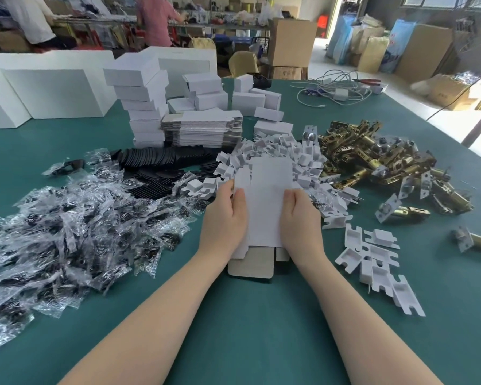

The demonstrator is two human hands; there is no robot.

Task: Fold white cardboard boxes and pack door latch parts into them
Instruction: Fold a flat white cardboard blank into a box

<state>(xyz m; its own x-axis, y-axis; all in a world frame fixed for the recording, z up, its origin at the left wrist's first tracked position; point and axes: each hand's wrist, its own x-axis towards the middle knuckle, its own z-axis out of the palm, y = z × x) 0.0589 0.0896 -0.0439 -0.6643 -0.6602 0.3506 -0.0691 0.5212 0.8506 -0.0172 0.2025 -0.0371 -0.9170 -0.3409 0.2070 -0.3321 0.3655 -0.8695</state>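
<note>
I held one flat box (264,201) between my two hands, above the green table (261,329). Beyond my fingertips lay a heap of small white inserts (286,157), too many to count; about eight more inserts (372,259) lay to the right of my right hand (297,218). Further right was a pile of brass latches (372,157), also too many to count, and one single latch (475,241) apart from it. Left of my left hand (228,218) was a wide heap of clear bags (67,232) and beyond it black plates (156,162). Behind these stood one stack of flat blanks (203,129) and several folded boxes (142,95).

The box stood tilted, its brown inner flap low near my wrists. My left fingers were curled on its left edge, the thumb on the front face. My right fingers gripped the right edge. Both forearms reached forward, the palms facing each other.
</note>
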